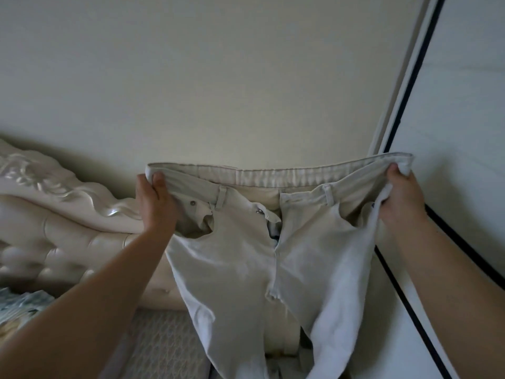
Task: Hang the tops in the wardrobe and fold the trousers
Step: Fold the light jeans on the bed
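A pair of beige trousers [240, 258] hangs in the air in front of me, stretched flat by its waistband, front side towards me with the fly undone. My left hand [155, 203] grips the left end of the waistband. My right hand [401, 195] grips the right end, with fabric bunched in its fingers. The legs drop out of view at the bottom edge.
A cream tufted headboard [68, 214] stands at the left against a pale wall [218, 91]. The white wardrobe door [464, 119] with dark trim fills the right side. A grey patterned bed cover [164, 343] lies below, and patterned fabric [19, 307] shows at the far left.
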`<state>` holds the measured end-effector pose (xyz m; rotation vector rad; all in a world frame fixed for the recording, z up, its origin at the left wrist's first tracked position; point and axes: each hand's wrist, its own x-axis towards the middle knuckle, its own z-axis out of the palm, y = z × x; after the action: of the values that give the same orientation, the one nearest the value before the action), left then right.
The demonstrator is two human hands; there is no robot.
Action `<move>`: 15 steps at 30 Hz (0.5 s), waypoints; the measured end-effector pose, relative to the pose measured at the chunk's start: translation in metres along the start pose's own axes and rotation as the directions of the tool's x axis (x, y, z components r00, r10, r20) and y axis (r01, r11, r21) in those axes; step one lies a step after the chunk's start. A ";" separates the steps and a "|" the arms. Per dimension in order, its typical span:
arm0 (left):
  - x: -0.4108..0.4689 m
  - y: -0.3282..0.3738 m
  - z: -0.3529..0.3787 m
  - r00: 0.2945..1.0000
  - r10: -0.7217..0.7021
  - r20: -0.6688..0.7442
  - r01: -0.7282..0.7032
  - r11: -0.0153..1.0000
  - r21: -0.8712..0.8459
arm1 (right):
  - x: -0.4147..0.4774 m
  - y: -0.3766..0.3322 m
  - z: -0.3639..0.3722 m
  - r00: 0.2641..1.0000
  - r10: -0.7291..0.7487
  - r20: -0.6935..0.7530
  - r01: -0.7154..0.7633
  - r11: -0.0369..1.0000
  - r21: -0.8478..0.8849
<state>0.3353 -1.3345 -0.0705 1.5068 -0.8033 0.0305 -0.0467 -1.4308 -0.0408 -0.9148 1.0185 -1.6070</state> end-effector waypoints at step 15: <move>0.004 0.090 -0.016 1.000 -0.009 0.009 0.012 0.471 -0.882 | -0.042 -0.072 0.028 0.829 -0.407 0.383 -0.072 0.603 0.795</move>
<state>0.3014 -1.3117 0.0116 0.4849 -0.6362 -0.3636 -0.0360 -1.3833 0.0322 -0.7554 -0.2354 -1.5808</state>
